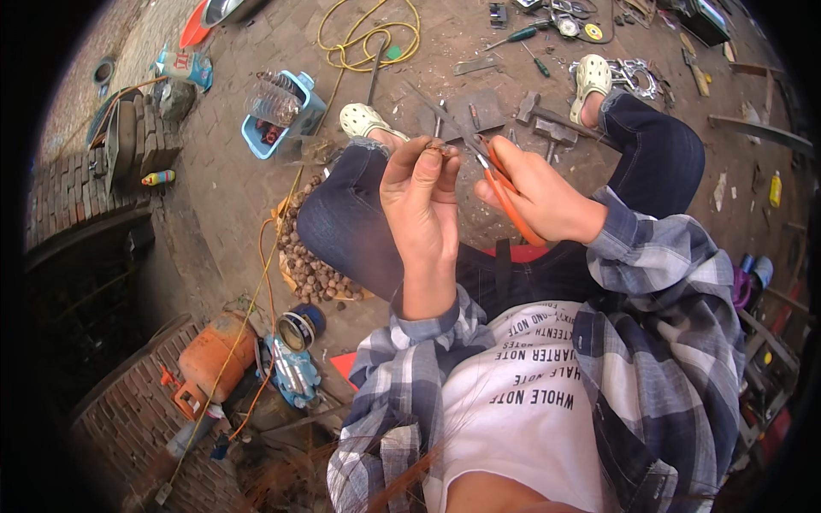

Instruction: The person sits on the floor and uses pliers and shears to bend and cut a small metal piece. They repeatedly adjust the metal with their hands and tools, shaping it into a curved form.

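The person's right hand (539,192) was clenched around the handles of the orange-handled pliers (517,209), held over the lap between the bent knees. The pliers' long axis ran at a slant: the handle ends lay toward the body and to the right, and the dark jaws pointed away from the body and to the left. Whether the jaws were parted could not be told. Just left of the pliers, the left hand (421,192) was raised, pinching a small brown piece (440,148) between thumb and fingertips; the piece was mostly covered, so its own long axis could not be made out.

Below the pliers spread a brown paved floor (209,222), dusty and littered with scraps. Beyond the pliers a flat metal block (492,111) lay on it, with a hammer (560,118) to the right of that and a coiled yellow hose (368,64) farther off to the left. Well to the left of the pliers stood low brickwork (77,197), and nearer the body on that side an orange tank (221,355).

Left of the pliers and farther from the body, a light blue basin (314,109) held a clear plastic container (274,101) and some dark reddish pieces (270,135). Left of the pliers and nearer the body, a heap of brown nut-like pieces (312,248) lay on a yellow-orange sheet (280,208), with a round tin (297,330) just beside it; the tin's contents could not be made out.
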Tool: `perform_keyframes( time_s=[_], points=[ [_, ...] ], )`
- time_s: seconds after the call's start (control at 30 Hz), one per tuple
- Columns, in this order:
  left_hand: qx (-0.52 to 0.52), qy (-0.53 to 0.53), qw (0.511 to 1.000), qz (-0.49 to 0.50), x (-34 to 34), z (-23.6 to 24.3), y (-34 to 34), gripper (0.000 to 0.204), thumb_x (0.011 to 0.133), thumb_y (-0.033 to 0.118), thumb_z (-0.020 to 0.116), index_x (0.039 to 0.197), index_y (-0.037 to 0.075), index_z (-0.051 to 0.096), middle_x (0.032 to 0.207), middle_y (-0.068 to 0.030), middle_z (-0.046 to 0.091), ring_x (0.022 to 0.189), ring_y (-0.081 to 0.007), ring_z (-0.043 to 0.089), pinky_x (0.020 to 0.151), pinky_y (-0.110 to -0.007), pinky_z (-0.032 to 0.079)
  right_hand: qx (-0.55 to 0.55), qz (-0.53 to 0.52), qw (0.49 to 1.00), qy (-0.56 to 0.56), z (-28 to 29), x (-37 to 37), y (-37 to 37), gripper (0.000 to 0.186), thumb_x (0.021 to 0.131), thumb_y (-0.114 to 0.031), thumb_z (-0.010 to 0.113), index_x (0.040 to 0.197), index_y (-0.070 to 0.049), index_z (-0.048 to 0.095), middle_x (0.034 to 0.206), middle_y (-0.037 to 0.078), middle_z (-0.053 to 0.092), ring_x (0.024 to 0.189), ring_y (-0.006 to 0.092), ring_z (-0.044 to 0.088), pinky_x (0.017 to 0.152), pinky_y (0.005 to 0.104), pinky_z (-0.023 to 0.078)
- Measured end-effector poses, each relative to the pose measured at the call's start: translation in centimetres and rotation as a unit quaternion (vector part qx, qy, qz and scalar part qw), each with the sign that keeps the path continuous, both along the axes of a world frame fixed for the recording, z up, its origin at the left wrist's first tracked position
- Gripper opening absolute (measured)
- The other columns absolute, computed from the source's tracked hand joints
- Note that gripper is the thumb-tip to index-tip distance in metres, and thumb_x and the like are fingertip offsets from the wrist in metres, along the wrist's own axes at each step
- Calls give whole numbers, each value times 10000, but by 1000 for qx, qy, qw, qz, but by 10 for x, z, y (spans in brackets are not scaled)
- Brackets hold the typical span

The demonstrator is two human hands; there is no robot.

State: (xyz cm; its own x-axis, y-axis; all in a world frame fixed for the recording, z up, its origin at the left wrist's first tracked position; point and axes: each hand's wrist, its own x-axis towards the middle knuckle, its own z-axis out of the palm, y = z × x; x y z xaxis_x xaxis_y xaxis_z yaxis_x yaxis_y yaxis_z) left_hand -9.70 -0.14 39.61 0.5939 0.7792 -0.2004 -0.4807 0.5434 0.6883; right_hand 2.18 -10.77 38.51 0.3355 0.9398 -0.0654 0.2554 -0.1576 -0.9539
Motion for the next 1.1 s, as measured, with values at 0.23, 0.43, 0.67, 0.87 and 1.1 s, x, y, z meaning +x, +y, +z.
perform_keyframes(
  time_s=[0.23,0.43,0.67,0.87,1.1],
  points=[
    [-23,-27,999,-2,-3,4,3,187,859,11,634,1044,32,617,956,-69,648,864,-164,649,787,-250,562,-59,-15,996,-70,24,4,-7,519,796,-354,706,1024,32,445,869,205,600,764,375,612,667,428,486],
    [-6,-13,1000,18,-5,3,1,176,855,-7,629,1027,28,624,960,-72,653,878,-167,647,823,-283,551,51,-33,984,-165,19,-1,-10,628,721,-344,760,1117,39,457,1016,197,575,947,366,578,783,408,475],
    [37,-22,999,14,-9,-1,1,230,878,-1,588,1108,-10,597,1022,-124,666,931,-194,655,838,-310,553,45,-32,975,-214,22,0,-9,622,710,-335,765,1100,47,467,991,189,578,929,357,586,778,405,477],
    [29,-19,999,14,-10,-3,1,235,872,15,606,1103,-24,598,1022,-130,667,913,-197,660,828,-307,556,37,-29,973,-226,22,1,-10,622,710,-343,766,1085,51,466,988,194,583,925,354,591,774,405,478],
    [48,8,999,-8,-12,0,3,216,862,4,616,1076,-19,617,1016,-119,667,886,-190,663,804,-298,559,10,-21,977,-213,15,-4,-10,555,742,-328,748,1013,41,434,855,181,588,805,380,604,669,419,483]
  ],
)
